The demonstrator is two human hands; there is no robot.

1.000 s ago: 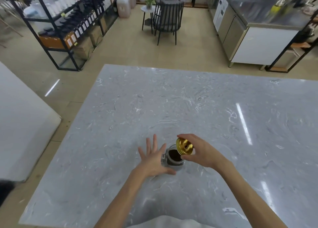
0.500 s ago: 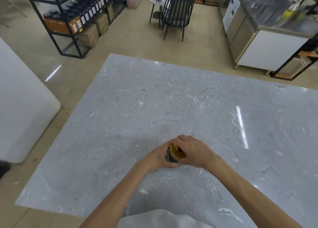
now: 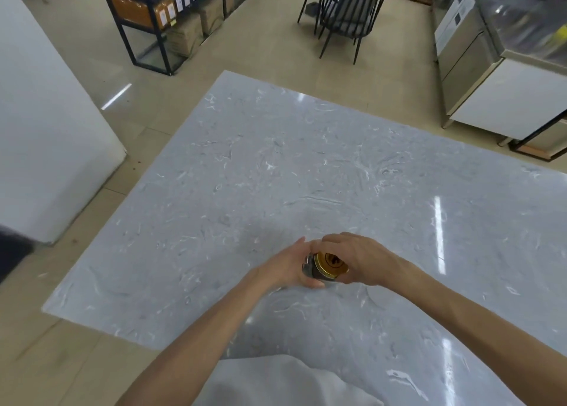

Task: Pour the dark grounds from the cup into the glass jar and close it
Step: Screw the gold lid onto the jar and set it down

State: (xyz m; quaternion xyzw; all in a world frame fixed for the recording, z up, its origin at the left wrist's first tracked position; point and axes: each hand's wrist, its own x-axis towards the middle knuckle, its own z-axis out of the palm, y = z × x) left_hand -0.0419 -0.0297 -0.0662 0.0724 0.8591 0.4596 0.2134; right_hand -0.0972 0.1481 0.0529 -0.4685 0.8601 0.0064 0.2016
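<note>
On a grey marble table [image 3: 306, 166], a glass jar [image 3: 310, 269] is clasped between two bare hands. Its left side is cupped by the left hand [image 3: 287, 267], fingers wrapped around the glass. The gold lid [image 3: 331, 262], seated on the jar's mouth, is gripped from the right by the right hand [image 3: 360, 260], fingers curled over its rim.
</note>
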